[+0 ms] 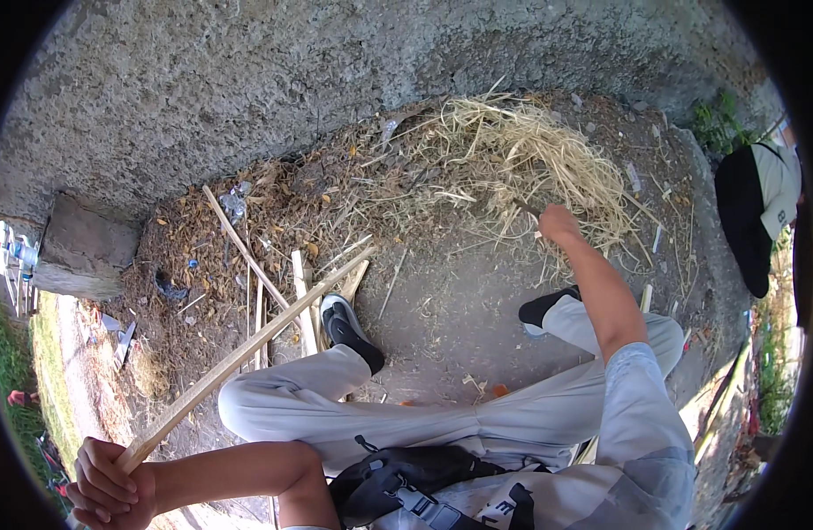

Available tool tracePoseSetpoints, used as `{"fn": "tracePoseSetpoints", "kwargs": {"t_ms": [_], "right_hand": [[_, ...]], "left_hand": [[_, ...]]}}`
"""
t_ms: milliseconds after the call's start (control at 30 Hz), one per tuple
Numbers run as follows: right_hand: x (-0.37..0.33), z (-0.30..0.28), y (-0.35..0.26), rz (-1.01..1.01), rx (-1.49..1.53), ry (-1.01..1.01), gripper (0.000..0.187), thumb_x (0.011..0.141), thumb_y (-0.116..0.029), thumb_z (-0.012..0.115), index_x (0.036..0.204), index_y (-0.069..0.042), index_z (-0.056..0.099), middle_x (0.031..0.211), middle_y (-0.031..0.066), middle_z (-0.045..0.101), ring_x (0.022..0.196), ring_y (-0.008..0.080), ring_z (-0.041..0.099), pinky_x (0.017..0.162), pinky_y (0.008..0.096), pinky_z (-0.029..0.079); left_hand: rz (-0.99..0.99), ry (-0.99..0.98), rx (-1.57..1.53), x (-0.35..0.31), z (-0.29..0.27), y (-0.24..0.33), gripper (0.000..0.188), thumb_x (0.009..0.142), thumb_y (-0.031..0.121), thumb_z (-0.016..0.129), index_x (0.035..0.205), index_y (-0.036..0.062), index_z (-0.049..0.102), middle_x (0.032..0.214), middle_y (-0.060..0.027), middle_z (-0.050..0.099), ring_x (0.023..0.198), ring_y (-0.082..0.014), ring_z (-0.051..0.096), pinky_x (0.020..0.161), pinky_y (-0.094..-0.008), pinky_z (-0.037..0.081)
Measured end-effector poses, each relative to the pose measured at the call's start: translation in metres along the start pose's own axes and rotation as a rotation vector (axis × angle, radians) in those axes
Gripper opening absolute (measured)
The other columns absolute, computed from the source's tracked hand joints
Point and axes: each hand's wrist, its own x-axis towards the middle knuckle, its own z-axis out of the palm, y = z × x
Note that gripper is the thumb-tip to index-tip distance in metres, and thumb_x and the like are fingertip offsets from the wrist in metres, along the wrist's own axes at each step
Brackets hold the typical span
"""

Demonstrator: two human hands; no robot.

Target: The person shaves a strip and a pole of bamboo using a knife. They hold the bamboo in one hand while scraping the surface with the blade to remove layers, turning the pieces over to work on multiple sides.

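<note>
My left hand, at the lower left, is closed round the near end of a long pale wooden strip. The strip slants up and away to the right, its far end above my left shoe. Further off on the right, my right hand is closed in a fist on a knife. Only a short dark length of its narrow blade shows, pointing left and away; the handle is hidden in my fingers. Beside and beyond that hand lies a heap of thin, curly pale shavings.
A rough grey wall closes off the far side. A square block stands at the left. Loose strips lie by my left foot, among dry leaves and litter. A person in a black-and-white garment is at the right edge.
</note>
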Motion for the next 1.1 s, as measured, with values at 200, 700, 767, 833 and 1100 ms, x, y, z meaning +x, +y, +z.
{"fn": "tracePoseSetpoints", "kwargs": {"t_ms": [200,700,767,833,1100], "right_hand": [[0.017,-0.022,0.007,-0.033,0.052,0.189,0.027,0.084,-0.013,0.06,0.103,0.002,0.072,0.11,0.0238,0.07,0.106,0.0409,0.068,0.088,0.0473,0.056],[-0.11,-0.035,-0.047,-0.284,-0.057,-0.55,0.05,0.098,-0.035,0.054,0.077,0.009,0.067,0.067,0.0197,0.066,0.054,0.0309,0.064,0.051,0.0447,0.051],[-0.134,-0.028,-0.052,-0.382,-0.094,-0.552,0.05,0.099,-0.036,0.054,0.084,0.009,0.069,0.077,0.0229,0.069,0.07,0.0359,0.068,0.063,0.0475,0.054],[-0.159,-0.017,-0.052,-0.442,-0.12,-0.54,0.049,0.099,-0.037,0.053,0.09,0.009,0.07,0.087,0.0255,0.07,0.084,0.0402,0.07,0.074,0.0495,0.055],[-0.212,0.05,-0.051,-0.52,0.003,-0.598,0.049,0.1,-0.037,0.051,0.098,0.009,0.07,0.095,0.0271,0.071,0.096,0.0435,0.069,0.085,0.0509,0.054]], "left_hand": [[0.016,0.019,0.037,0.002,0.003,-0.001,0.044,0.095,0.018,0.048,0.054,0.0219,0.034,0.036,0.0065,0.037,0.03,-0.0047,0.035,0.041,-0.0153,0.033],[0.038,-0.012,-0.123,0.011,0.027,-0.034,0.038,0.092,0.013,0.055,0.057,0.0185,0.04,0.035,0.0046,0.042,0.028,-0.0039,0.039,0.034,-0.0135,0.037],[0.037,-0.024,-0.148,0.011,0.031,-0.039,0.038,0.092,0.014,0.055,0.057,0.0179,0.041,0.036,0.0044,0.043,0.027,-0.004,0.039,0.033,-0.0137,0.037],[0.021,-0.04,-0.169,0.01,0.035,-0.045,0.037,0.092,0.014,0.056,0.058,0.0172,0.041,0.036,0.0042,0.044,0.027,-0.004,0.039,0.032,-0.0137,0.038],[-0.086,-0.031,-0.24,0.01,0.053,-0.079,0.035,0.098,0.018,0.053,0.064,0.0148,0.043,0.036,0.0036,0.042,0.026,-0.005,0.038,0.027,-0.018,0.039]]}}
